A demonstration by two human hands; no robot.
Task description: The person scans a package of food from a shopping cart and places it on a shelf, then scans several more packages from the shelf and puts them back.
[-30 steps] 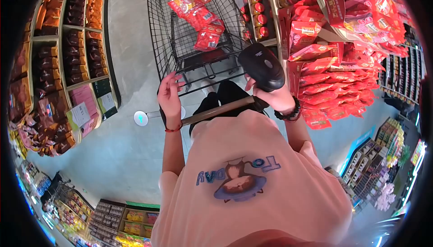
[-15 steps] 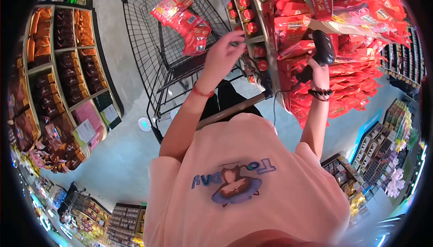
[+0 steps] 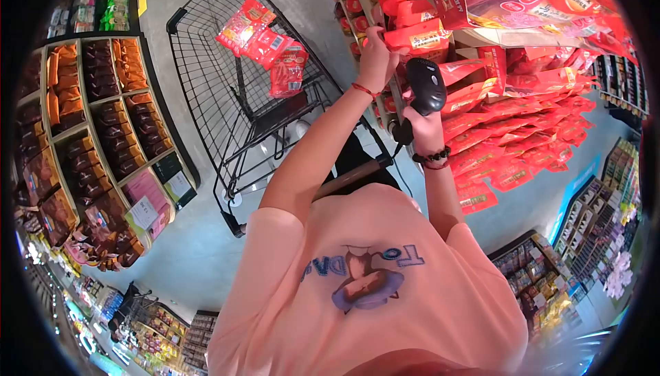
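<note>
My left hand (image 3: 378, 60) reaches to the shelf and has its fingers closed at the edge of a red package (image 3: 421, 38). Just below and to the right, my right hand (image 3: 425, 128) is wrapped round the handle of a black handheld scanner (image 3: 426, 86), whose head points up toward the red packages. A cable hangs from the scanner's handle. Several red packets (image 3: 269, 47) lie in the black wire shopping cart (image 3: 199, 94), left of my hands. The cart's handlebar (image 3: 354, 175) runs in front of my body.
A display of stacked red packages (image 3: 515, 128) fills the right side. Red-lidded jars (image 3: 353, 5) stand on a shelf beyond my left hand. At the left is a shelf of brown and orange packets (image 3: 103, 125). More shelves (image 3: 536, 280) stand at the lower right.
My left hand has moved from near the cart handle to a red package on the shelf. My right hand swung right with the scanner, then back beside it. The cart appears further left.
</note>
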